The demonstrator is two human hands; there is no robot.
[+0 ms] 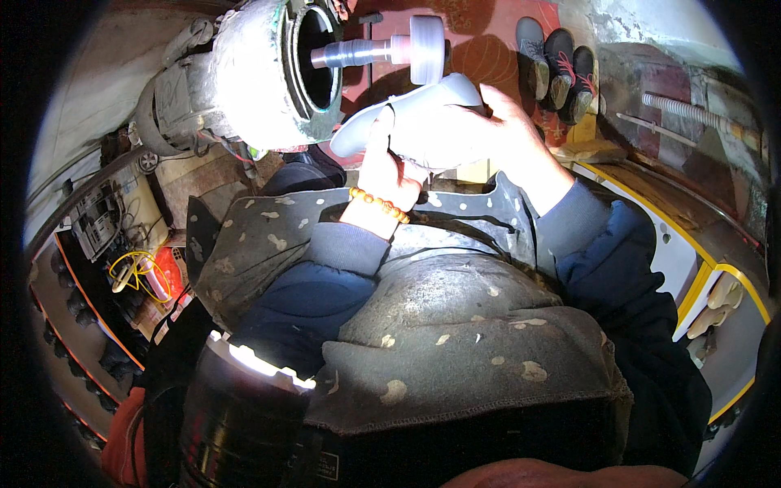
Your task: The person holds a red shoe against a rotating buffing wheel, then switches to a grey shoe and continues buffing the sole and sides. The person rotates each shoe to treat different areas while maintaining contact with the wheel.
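Both hands hold a pale grey, curved shoe-shaped form [423, 110] in front of me. My left hand [384, 167], with an orange bead bracelet at the wrist, grips its lower left part. My right hand [508, 130] wraps its right side from above. Just beyond the form, a metal shaft carrying a white wheel [426, 49] sticks out of a round, dusty grey machine housing [252, 73]. The form sits just below the wheel; I cannot tell whether they touch.
A spotted grey apron [455, 325] covers my lap. Three dark shoes [557, 61] stand on the red floor at the back. A yellow-edged white bench [691, 260] with pale shoe forms is at the right. Wires and a shelf of dark parts [106, 244] lie left.
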